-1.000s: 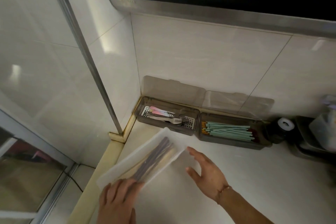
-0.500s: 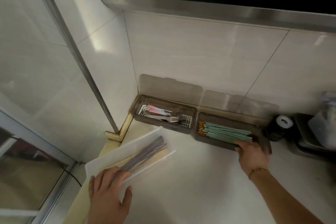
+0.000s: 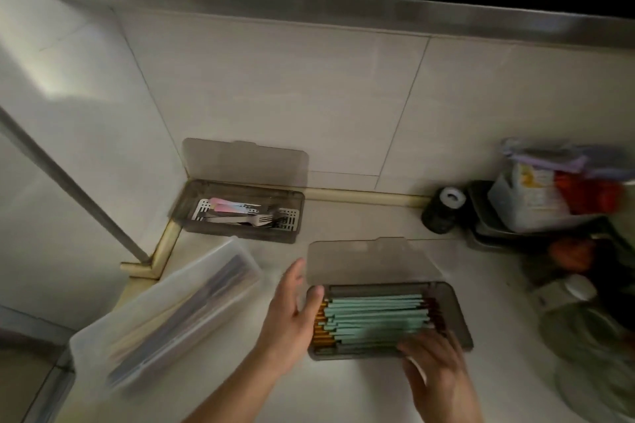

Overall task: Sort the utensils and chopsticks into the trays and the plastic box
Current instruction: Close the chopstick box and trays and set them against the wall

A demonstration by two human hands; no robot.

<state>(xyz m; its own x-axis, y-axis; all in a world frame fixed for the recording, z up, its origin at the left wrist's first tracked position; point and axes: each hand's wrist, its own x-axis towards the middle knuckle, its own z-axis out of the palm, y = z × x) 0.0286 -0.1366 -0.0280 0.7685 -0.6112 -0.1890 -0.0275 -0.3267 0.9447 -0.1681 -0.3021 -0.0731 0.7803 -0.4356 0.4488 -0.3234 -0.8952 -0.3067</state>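
We're looking down on the white table (image 3: 360, 388), and the biggest piece in play is the clear plastic box (image 3: 165, 316), lying off to the left of our left fingers with dark chopsticks inside, untouched. Between our two hands sits the smoky chopstick tray (image 3: 457, 316), lid hinged up behind it, likely so we can get at the contents. Beyond our fingertips, against the wall, waits the utensil tray (image 3: 240, 213), with a fork (image 3: 252, 219) and pastel handles in it. The mint-green chopsticks (image 3: 374, 314) fill the near tray, tips toward our left hand (image 3: 292, 316), which stands flat and open-fingered against the tray's end, seemingly steadying it. Our right hand (image 3: 436, 371) spreads its blurred fingers over the tray's near right corner; they look loose, gripping nothing.
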